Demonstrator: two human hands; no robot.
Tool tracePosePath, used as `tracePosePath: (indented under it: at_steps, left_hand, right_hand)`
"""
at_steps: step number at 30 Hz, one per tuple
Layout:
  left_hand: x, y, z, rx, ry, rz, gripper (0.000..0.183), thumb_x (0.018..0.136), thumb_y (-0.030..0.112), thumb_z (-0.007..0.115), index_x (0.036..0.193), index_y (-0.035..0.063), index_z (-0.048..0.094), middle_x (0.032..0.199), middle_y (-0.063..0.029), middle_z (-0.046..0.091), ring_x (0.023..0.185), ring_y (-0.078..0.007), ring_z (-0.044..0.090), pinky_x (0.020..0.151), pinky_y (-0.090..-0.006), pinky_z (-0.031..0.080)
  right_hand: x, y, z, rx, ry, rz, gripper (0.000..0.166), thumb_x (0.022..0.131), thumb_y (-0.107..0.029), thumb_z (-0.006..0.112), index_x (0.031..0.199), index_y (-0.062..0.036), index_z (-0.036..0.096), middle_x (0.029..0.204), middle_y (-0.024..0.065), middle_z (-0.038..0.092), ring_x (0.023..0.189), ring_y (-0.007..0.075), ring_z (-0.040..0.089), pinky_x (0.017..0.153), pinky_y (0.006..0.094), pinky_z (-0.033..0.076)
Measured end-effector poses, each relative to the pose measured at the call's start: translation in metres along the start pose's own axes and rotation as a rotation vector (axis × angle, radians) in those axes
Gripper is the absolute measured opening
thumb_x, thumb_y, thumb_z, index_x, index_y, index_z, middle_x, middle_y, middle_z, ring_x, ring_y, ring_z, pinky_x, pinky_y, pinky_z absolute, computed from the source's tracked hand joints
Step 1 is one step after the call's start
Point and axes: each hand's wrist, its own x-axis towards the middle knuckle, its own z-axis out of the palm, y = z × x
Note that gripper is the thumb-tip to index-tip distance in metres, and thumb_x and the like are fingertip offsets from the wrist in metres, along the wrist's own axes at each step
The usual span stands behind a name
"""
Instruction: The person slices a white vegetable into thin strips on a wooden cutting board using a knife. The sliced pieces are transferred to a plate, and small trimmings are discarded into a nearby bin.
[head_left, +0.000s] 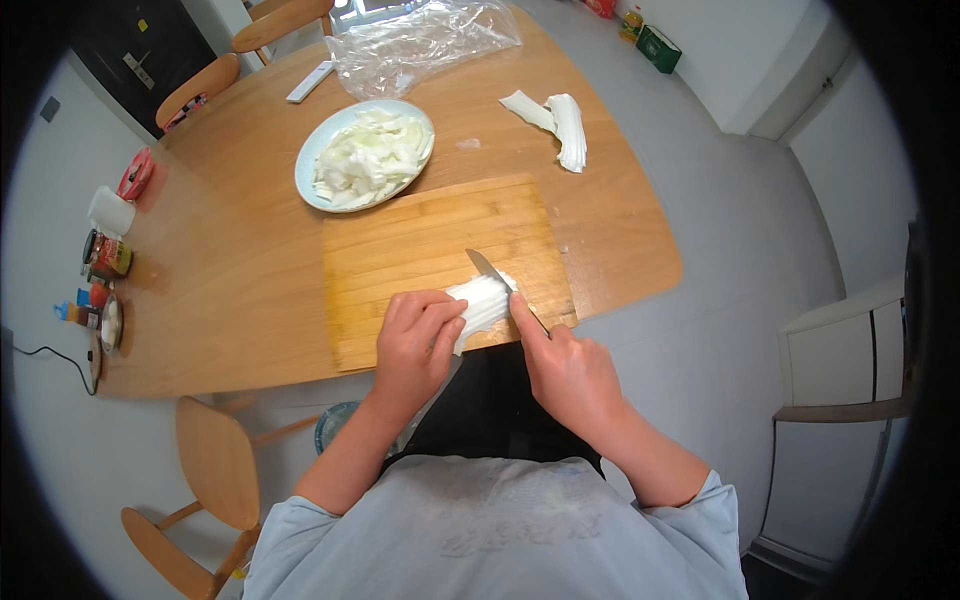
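A white cabbage stalk (484, 304) lies across the near right part of the wooden cutting board (405, 259). My left hand (420, 334) presses on its left end with the fingers bent. In my right hand (570, 371) is a knife (484, 262), index finger laid along the blade's spine. The blade rests at the stalk's right end, its tip pointing away from me. Beyond the board, a pale blue plate (306, 161) carries a heap of cut cabbage (371, 161). Two more cabbage stalks (570, 135) lie on the table at the far right.
A crumpled clear plastic bag (427, 49) and a white remote control (310, 81) lie on the wooden table (232, 240) beyond the plate. Jars (109, 253) and small containers line its left edge. A wooden chair (217, 461) and a bin (337, 424) stand below left.
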Motion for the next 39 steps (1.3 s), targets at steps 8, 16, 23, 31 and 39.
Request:
tracePosePath:
  at_steps: [8,16,23,31,39]
  left_hand:
    - [-0.001,-0.001,0.0,0.003,0.006,-0.005,0.016,0.081,-0.002,0.074,0.097,0.0036,0.073,0.098,-0.0106,0.067,0.091,-0.0291,0.06,0.078,-0.0372,0.048]
    - [-0.003,-0.002,0.001,-0.006,-0.005,-0.012,0.017,0.081,-0.002,0.074,0.097,0.0036,0.073,0.098,-0.011,0.067,0.09,-0.0288,0.061,0.078,-0.0372,0.048]
    - [-0.002,-0.001,-0.001,0.012,-0.011,-0.014,0.016,0.081,-0.001,0.074,0.096,0.004,0.073,0.097,-0.0105,0.068,0.089,-0.0285,0.062,0.078,-0.0374,0.049]
    - [-0.001,0.0,0.002,0.022,-0.018,-0.019,0.016,0.08,-0.001,0.075,0.096,0.0043,0.072,0.096,-0.0099,0.067,0.089,-0.0284,0.062,0.077,-0.0373,0.049]
    - [-0.004,0.001,0.004,0.027,0.02,-0.033,0.016,0.08,-0.002,0.074,0.095,0.0048,0.072,0.096,-0.0098,0.066,0.088,-0.0282,0.061,0.076,-0.0377,0.049]
  right_hand:
    - [-0.005,0.014,-0.01,0.103,0.032,0.009,0.062,0.087,-0.006,0.067,0.147,-0.0144,0.053,0.067,0.0152,0.059,0.049,0.0334,0.062,0.045,0.0438,0.051]
    - [-0.026,0.003,-0.006,0.45,0.103,0.117,0.055,0.093,-0.008,0.066,0.147,-0.0111,0.052,0.067,0.0158,0.062,0.054,0.0368,0.062,0.049,0.0465,0.051]
    - [-0.036,-0.004,-0.018,0.372,0.007,0.151,0.055,0.093,-0.008,0.065,0.146,-0.0078,0.05,0.065,0.0157,0.062,0.054,0.0361,0.063,0.05,0.0453,0.052]
    - [0.005,-0.005,0.009,0.432,0.01,0.108,0.055,0.095,-0.011,0.063,0.147,-0.0072,0.047,0.065,0.0189,0.062,0.056,0.0406,0.063,0.052,0.0504,0.052]
    - [-0.049,-0.007,-0.026,0.238,-0.172,0.078,0.059,0.092,-0.009,0.065,0.148,-0.006,0.048,0.058,0.0147,0.055,0.046,0.0338,0.06,0.043,0.0447,0.049]
